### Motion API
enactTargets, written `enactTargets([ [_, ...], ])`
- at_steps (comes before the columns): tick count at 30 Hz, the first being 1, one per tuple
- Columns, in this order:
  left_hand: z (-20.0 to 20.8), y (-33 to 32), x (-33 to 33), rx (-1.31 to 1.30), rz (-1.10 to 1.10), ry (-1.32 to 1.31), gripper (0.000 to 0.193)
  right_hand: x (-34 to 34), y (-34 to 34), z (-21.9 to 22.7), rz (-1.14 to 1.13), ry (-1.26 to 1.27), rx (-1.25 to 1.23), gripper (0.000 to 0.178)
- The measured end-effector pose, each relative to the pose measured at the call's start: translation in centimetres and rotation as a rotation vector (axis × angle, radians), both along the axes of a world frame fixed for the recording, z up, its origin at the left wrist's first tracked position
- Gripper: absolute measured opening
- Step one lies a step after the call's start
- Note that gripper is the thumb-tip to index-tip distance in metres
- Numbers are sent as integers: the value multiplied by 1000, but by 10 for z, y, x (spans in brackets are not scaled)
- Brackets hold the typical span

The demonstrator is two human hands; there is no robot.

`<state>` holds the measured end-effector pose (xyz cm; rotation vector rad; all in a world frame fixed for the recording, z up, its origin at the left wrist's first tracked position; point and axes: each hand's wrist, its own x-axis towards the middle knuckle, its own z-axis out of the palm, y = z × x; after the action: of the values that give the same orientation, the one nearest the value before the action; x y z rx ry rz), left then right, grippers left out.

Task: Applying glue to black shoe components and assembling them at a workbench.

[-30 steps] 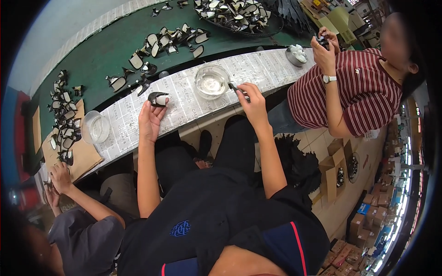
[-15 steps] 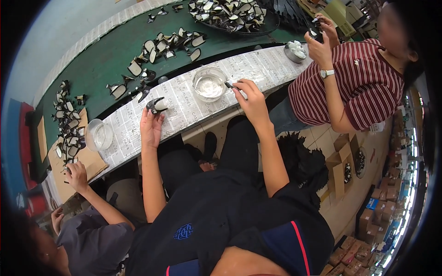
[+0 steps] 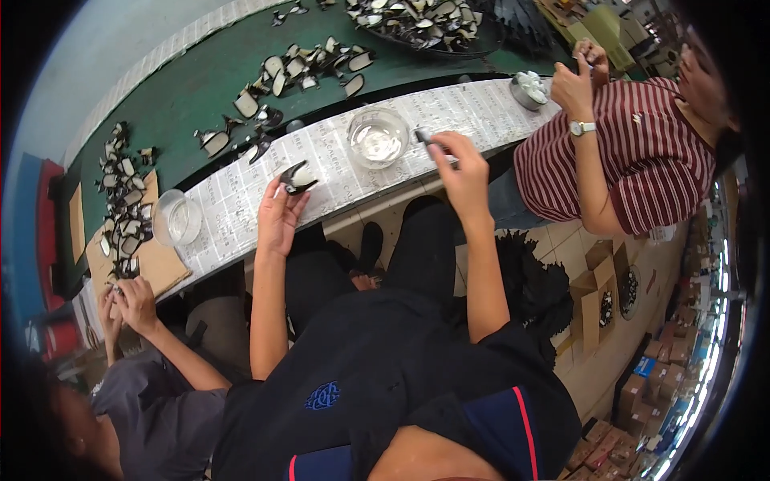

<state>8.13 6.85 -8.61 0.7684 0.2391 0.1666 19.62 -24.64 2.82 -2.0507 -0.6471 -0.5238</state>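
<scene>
My left hand (image 3: 278,220) grips a glossy black shoe heel (image 3: 297,177) with a pale cupped top, held just over the paper-covered bench edge (image 3: 329,188). Pinched between the fingers of my right hand (image 3: 467,175) is a small dark brush-like tool (image 3: 422,138), its exact kind too small to make out. Between my hands, farther back, stands a clear round bowl (image 3: 352,151) with a shiny clear content. The tool's tip is apart from the bowl, to its right.
Behind the bench, a green conveyor belt (image 3: 184,120) carries scattered shoe heels (image 3: 309,64) and a heaped dark tray (image 3: 417,52). Another clear bowl (image 3: 178,218) stands left, near a co-worker's hands (image 3: 132,305). A co-worker in stripes (image 3: 613,160) sits right, beside a small tub (image 3: 529,100).
My right hand has drawn the tool away from the bowl's rim, rightward in view. The heel in my left hand has turned. The left co-worker's hands have come together.
</scene>
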Motion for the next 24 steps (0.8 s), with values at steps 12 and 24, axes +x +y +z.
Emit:
enactTargets([
  [12,33,-67,-29,-65,-194,175,32,-50,9,3,-174,163,184,17],
  [24,37,-82,-37,-69,-222,198,30,-5,49,-6,20,-15,-104,21],
])
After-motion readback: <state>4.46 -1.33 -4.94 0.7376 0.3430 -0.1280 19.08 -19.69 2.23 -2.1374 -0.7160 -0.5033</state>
